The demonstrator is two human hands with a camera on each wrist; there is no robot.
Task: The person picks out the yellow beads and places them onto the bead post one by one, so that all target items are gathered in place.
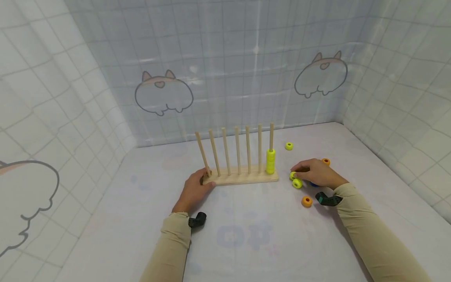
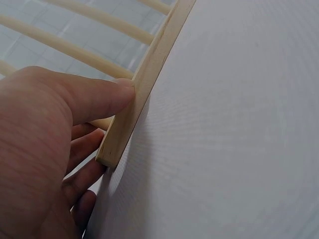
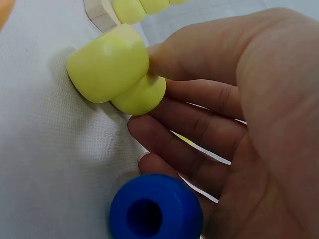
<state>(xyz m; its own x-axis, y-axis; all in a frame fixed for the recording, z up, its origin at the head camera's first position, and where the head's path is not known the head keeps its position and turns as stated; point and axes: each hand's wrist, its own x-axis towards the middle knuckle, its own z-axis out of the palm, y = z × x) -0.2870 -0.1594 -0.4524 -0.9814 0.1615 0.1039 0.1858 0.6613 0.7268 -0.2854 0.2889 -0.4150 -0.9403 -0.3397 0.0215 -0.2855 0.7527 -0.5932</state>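
A wooden peg stand (image 1: 243, 179) with a row of upright pegs stands on the table. Its left end is gripped by my left hand (image 1: 194, 188), thumb on the front edge (image 2: 144, 84) and fingers behind. Several yellow beads (image 1: 270, 161) are stacked on the rightmost peg. To the right of the stand, my right hand (image 1: 314, 172) pinches a yellow bead (image 3: 142, 97) between thumb and fingers. Another yellow bead (image 1: 297, 183) touches it on the near side. A blue bead (image 3: 157, 206) lies close under the fingers, mostly hidden in the head view.
One loose yellow bead (image 1: 289, 146) lies behind the right hand. An orange bead (image 1: 307, 201) sits nearer me, and another orange bead (image 1: 325, 161) lies beyond the hand. Tile-patterned sheets (image 1: 225, 78) rise behind and on both sides of the white-covered table (image 1: 148, 219).
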